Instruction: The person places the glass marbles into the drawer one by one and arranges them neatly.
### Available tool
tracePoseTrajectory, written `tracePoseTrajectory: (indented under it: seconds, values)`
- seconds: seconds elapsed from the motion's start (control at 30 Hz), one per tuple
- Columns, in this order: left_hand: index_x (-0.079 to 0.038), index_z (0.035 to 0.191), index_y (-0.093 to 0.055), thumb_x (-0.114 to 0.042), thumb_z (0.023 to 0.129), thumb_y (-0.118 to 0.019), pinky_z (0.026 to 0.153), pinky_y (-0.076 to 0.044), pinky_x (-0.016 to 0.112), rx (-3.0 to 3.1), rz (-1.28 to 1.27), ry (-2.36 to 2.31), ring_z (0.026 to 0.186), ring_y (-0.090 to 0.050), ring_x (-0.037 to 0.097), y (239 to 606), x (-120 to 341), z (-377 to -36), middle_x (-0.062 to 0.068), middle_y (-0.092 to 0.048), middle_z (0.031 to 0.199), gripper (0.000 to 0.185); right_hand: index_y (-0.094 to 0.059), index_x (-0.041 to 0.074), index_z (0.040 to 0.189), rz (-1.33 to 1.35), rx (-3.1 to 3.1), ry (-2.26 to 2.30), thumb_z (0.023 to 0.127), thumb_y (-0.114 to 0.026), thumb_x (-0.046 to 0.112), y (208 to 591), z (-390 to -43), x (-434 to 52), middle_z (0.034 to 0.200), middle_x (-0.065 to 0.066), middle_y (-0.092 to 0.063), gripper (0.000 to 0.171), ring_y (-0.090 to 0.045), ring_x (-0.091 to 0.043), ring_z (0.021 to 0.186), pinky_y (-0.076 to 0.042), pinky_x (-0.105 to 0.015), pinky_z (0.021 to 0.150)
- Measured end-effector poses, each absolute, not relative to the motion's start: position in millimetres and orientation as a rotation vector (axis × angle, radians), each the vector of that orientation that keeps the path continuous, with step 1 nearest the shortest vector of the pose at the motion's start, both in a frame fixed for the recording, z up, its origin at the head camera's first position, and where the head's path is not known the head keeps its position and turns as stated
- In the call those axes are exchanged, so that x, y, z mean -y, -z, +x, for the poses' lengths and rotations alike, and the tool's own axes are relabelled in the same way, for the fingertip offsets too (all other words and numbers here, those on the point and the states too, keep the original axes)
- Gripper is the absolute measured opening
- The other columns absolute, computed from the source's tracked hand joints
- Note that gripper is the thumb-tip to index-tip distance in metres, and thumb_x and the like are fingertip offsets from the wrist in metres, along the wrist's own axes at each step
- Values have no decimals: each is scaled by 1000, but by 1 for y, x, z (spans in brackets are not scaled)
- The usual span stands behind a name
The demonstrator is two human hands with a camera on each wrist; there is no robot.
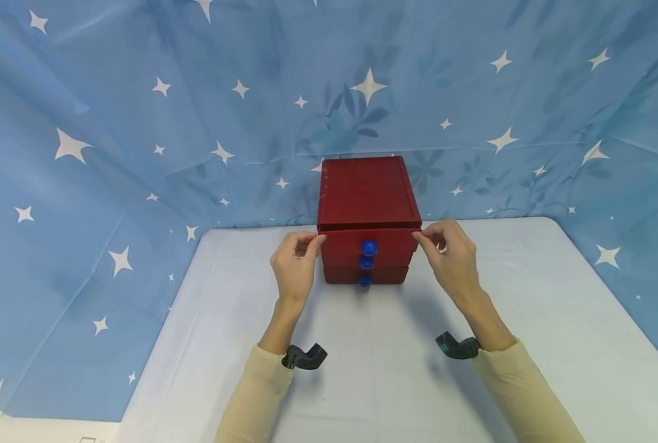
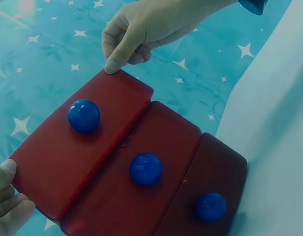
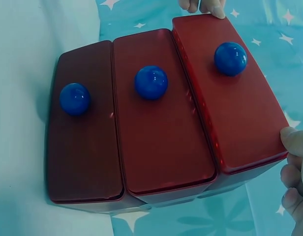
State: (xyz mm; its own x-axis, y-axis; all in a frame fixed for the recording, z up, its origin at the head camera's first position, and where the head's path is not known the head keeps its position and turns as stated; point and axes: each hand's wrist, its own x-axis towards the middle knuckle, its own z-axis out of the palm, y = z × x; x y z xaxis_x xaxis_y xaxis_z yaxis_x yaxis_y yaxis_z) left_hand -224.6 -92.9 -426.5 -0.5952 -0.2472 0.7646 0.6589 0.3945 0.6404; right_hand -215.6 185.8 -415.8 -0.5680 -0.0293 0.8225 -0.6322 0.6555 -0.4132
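A red three-drawer box (image 1: 364, 191) stands on the white table, each drawer front bearing a round blue knob (image 1: 369, 248). Its top drawer (image 1: 344, 241) juts slightly past the two below, with a dark gap above its front. My left hand (image 1: 294, 267) pinches the upper left corner of that drawer between thumb and fingers. At the opposite upper corner, my right hand (image 1: 452, 258) pinches in the same way. The right wrist view shows the right thumb (image 3: 291, 140) lying on the drawer front. The middle drawer (image 2: 161, 137) and bottom drawer (image 2: 225, 162) are untouched.
The white table (image 1: 362, 381) stretches out in front of the box and to both sides. Behind it hangs a blue cloth (image 1: 251, 123) with white stars, close to the box's back. Each wrist wears a dark camera mount (image 1: 307, 357).
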Motion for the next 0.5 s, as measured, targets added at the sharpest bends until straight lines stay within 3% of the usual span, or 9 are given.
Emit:
tracePoseTrajectory:
  seconds: [0.23, 0.5]
  values:
    - [11, 82, -68, 4, 80, -80, 53, -55, 27, 1799, -354, 1318, 56, -65, 29, 412, 88, -221, 21, -69, 74, 14, -64, -4, 90, 537, 2047, -892, 83, -79, 0, 413, -222, -187, 82, -15, -61, 17, -51, -18, 71, -39, -16, 64]
    - [11, 84, -68, 5, 80, -79, 55, -55, 26, 1822, -357, 1315, 56, -65, 30, 396, 86, -215, 22, -69, 74, 13, -66, -2, 89, 535, 2024, -897, 82, -79, -1, 411, -228, -186, 81, -13, -63, 15, -53, -21, 68, -37, -13, 63]
